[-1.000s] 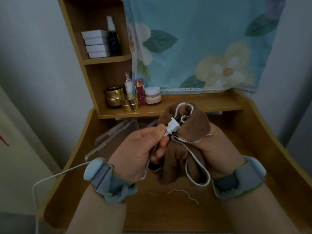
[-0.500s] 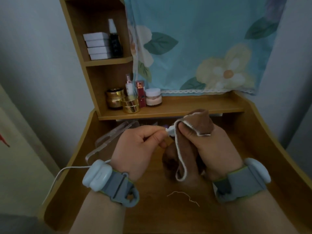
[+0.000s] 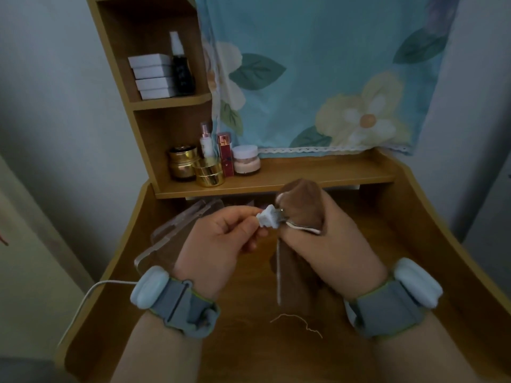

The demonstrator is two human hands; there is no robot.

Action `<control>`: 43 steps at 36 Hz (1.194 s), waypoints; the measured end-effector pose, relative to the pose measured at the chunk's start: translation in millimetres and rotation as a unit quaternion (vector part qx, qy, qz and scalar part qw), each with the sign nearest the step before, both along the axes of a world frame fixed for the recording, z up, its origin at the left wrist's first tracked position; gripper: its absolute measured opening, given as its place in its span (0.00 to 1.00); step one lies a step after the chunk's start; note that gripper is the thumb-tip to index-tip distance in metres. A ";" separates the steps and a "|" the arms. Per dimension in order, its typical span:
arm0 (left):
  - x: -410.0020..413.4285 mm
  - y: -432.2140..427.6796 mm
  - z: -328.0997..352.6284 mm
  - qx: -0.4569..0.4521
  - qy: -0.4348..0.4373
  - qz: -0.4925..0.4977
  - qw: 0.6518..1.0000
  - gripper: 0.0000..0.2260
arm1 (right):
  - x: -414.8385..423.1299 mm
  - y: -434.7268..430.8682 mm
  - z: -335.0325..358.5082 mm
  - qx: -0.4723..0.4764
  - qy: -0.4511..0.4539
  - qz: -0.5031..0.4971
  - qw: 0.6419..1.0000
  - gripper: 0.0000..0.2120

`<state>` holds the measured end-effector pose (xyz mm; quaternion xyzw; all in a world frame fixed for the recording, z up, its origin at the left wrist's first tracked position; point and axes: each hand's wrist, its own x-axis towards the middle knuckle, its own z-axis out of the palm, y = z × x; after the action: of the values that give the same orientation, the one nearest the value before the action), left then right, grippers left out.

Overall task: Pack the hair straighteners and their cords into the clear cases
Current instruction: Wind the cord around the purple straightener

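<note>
The white plug is sitting raised over the wooden desk, right between the two hands, with its metal prongs pointing rightward into a fold of the brown cloth. Its long axis is running roughly left to right, tilting slightly down toward the prongs, so the prongs are touching or just entering the cloth while the body is staying outside it. The left hand is pinching the plug's body between thumb and fingertips, knuckles up, wrist angling in from the lower left. The right hand is gripping the cloth, fingers wrapping a bunched upper part around the prongs while the rest is hanging down toward the desk; the thumb is hidden under the fabric. Both hands are equally close to the plug, the left one carrying it. A white cord is trailing off the desk's left edge; whether it joins this plug is hidden by the wrist. The clear cases are lying flat behind the left hand, toward the shelf, and look like the likely destination afterward. No straightener body is showing.
</note>
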<state>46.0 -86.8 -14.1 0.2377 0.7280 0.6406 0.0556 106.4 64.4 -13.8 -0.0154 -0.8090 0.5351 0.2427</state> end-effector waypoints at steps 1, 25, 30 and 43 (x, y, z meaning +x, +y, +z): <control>0.4 0.8 0.3 0.005 -0.014 0.004 1.000 0.13 | 3.1 -0.4 1.7 -0.008 -0.026 0.057 0.998 0.19; 8.7 -4.5 14.2 0.025 -0.036 -0.043 0.998 0.10 | 14.9 -2.9 28.8 -0.393 -0.094 0.253 0.879 0.12; 8.5 -1.0 14.6 0.074 -0.073 -0.023 0.994 0.10 | 11.9 -9.7 25.7 -0.422 -0.080 0.230 0.873 0.12; 8.8 1.2 19.1 0.137 -0.083 0.063 0.985 0.08 | 15.7 -19.4 7.6 -0.087 0.105 -0.016 0.990 0.12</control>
<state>54.9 -85.6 5.0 0.1431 0.6398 0.7539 0.0421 122.1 45.0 -6.2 0.0072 -0.7288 0.5983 0.3329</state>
